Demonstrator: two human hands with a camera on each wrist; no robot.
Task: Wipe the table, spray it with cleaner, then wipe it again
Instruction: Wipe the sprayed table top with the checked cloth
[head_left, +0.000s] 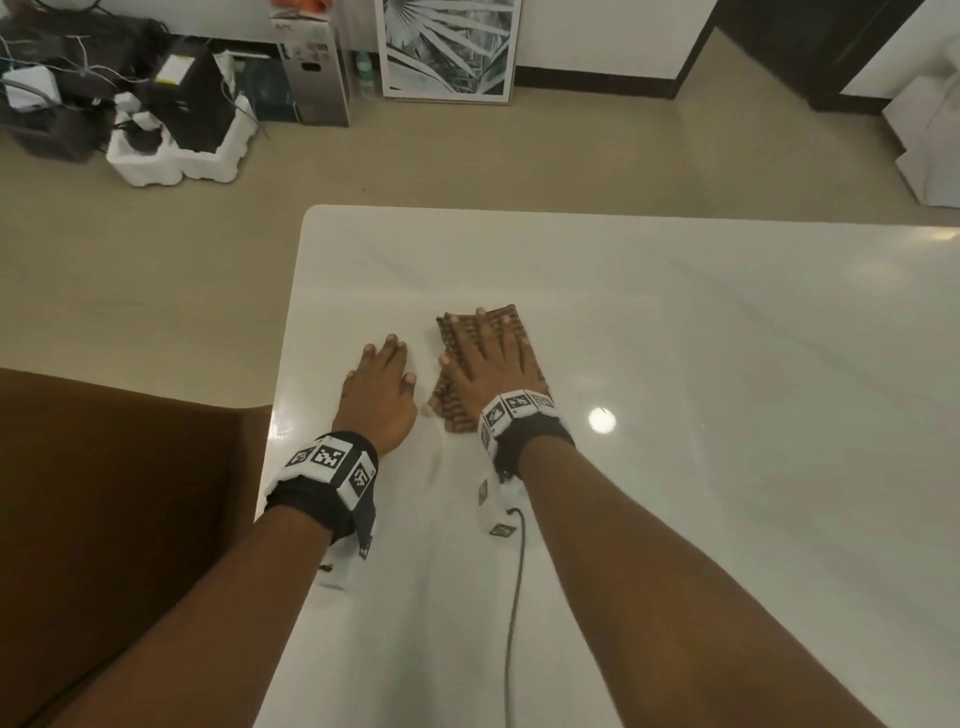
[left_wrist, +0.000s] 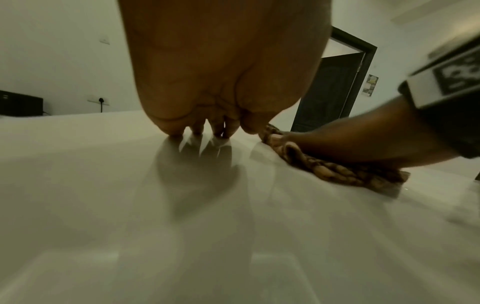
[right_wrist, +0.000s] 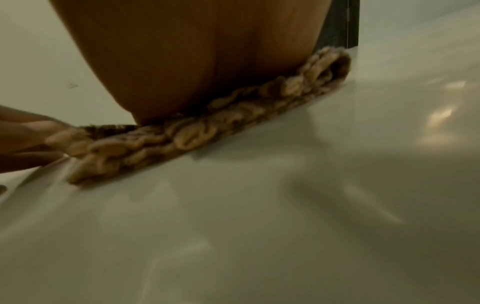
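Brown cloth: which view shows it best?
Head view: the folded brown cloth shows whole from above, right hand pressed flat on it, on the table. Right wrist shows only its near edge, blurred; left wrist shows one side under that hand.

Brown patterned cloth (head_left: 457, 340), white table (head_left: 675, 322)

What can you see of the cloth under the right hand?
The cloth is brown and tan with a ribbed, knobbly weave, and looks thick and soft. It seems folded into a rough rectangle: the wrist views show stacked layers and a rolled far end. It lies flat on the white table, near the left edge. The right hand presses on it, palm down, fingers spread and straight, covering most of it. The left hand rests on the table beside it; whether it touches the cloth is unclear.
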